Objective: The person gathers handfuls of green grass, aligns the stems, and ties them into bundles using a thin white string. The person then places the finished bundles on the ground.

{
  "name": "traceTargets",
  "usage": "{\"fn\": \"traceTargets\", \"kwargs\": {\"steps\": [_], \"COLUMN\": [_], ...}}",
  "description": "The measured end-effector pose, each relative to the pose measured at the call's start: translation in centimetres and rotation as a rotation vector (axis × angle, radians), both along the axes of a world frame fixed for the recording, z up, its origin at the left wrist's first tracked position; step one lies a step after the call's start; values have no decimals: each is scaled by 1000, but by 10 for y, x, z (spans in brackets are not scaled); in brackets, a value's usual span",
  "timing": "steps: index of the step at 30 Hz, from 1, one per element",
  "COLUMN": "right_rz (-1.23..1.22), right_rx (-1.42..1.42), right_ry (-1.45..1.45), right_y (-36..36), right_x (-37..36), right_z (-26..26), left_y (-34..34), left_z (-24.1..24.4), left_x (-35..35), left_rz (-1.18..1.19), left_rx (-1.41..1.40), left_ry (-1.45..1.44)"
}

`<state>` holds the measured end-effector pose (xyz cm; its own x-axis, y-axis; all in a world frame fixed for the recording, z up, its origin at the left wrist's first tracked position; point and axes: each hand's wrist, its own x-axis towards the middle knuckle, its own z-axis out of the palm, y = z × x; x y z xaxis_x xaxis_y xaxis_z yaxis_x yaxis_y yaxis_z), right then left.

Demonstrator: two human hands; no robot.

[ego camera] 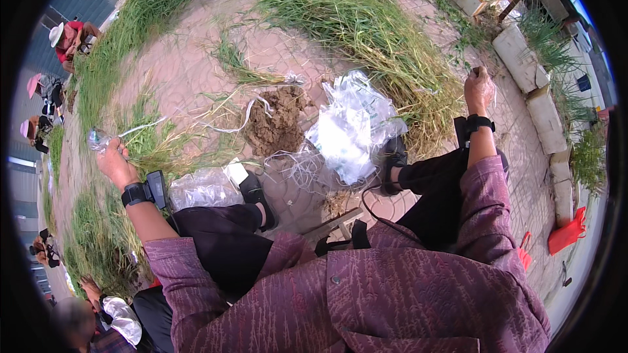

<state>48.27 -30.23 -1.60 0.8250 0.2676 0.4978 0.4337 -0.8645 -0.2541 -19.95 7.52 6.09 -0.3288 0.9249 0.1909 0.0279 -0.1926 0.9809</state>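
At the left, my left hand (pixel 117 164) grips a crumpled piece of clear plastic (pixel 99 140). A white string (pixel 142 127) runs from it toward the right. Long grass stalks (pixel 167 157) lie beside and below that hand; whether it also holds some is unclear. My right hand (pixel 480 90) is raised far to the right with closed fingers, a short white strand (pixel 494 95) showing at its edge. Between my feet and the grass are a mound of moist brown soil (pixel 277 120), a pile of clear plastic bags (pixel 355 127) and a tangle of white string (pixel 297 169).
A large heap of cut grass (pixel 363 29) spreads ahead. One plastic-tipped grass bundle (pixel 255 74) lies near the soil. A plastic-wrapped pack (pixel 206 189) sits by my left foot. White foam planters (pixel 544 117) line the right. Other people (pixel 73 44) sit along the left.
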Motion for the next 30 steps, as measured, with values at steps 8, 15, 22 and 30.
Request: {"fn": "traceTargets", "kwargs": {"steps": [8, 15, 22, 30], "right_rz": [612, 1131, 1026, 965], "right_rx": [444, 265, 228, 502], "right_ry": [724, 1258, 1687, 1765], "right_y": [51, 113, 141, 146], "right_x": [-93, -226, -298, -303], "right_z": [32, 55, 47, 39], "left_y": [-36, -93, -113, -119], "left_z": [-6, -16, -14, -11], "left_x": [66, 167, 213, 216], "left_rz": [-635, -1172, -1208, -1193], "left_rx": [-178, -637, -541, -484], "left_ry": [38, -76, 26, -16]}}
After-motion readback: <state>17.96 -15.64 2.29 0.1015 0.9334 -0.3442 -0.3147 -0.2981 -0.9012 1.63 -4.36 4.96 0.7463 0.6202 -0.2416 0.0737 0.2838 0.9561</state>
